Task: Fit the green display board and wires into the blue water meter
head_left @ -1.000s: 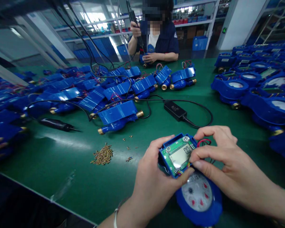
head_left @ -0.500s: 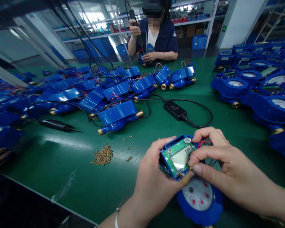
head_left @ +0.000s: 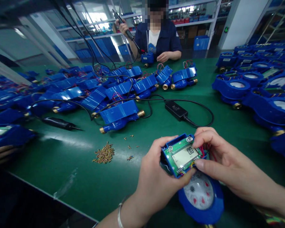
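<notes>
A blue water meter with a white dial lies on the green table in front of me. Its open housing shows a green circuit board with an LCD screen. My left hand grips the housing's left side, thumb under the board's lower edge. My right hand closes on the board's right edge, fingers pressed over red wires beside the screen.
A pile of small brass screws lies to the left. A black screwdriver, a black adapter with cable, and many blue meters crowd the table. A person opposite holds a power driver. Someone's fingers hold a meter at far left.
My right fingers have pushed the red wires down beside the screen. The person opposite has raised the driver off their meter. The meter at far left has moved in.
</notes>
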`<state>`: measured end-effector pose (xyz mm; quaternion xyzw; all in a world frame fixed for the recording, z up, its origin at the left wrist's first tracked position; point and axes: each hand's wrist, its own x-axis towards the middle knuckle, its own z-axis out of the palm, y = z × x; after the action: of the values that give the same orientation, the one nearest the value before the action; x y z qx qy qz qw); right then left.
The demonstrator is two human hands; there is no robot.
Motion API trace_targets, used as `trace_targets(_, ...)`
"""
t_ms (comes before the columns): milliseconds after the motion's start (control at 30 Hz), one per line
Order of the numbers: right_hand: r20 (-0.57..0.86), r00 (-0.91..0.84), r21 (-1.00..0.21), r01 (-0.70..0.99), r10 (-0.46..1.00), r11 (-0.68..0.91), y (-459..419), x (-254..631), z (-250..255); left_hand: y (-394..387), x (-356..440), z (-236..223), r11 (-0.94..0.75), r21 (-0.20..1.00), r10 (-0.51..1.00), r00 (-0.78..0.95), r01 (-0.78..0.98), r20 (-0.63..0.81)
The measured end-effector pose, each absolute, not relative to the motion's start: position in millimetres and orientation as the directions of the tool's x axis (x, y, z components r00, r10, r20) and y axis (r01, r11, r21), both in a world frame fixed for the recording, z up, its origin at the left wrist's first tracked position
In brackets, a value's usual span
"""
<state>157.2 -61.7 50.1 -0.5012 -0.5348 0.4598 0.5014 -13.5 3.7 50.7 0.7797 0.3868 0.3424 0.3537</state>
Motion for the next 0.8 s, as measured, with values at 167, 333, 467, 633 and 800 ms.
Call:
trace_targets(167,0.061,0.038,-0.998,0.024,0.997,0.060,-64,153,49,2,-13,49,-0.503,0.782,0.829,0.462,0.368,0.316)
trace_targets(333,0.103,0.039,-0.992,0.078,0.994,0.100,-64,150,43,2,-13,46,-0.522,0.765,0.824,0.455,0.377,0.338)
trace_targets(467,0.101,0.070,-0.991,0.100,0.992,0.093,-67,148,38,2,-13,46,-0.520,0.764,0.826,0.453,0.381,0.336)
trace_targets(633,0.126,0.100,-0.978,0.177,0.987,0.107,-66,144,37,1,-14,45,-0.523,0.771,0.824,0.448,0.364,0.347)
trace_targets(800,0.224,0.154,-0.942,0.287,0.962,0.173,-64,144,34,0,-15,44,-0.489,0.800,0.844,0.421,0.348,0.333)
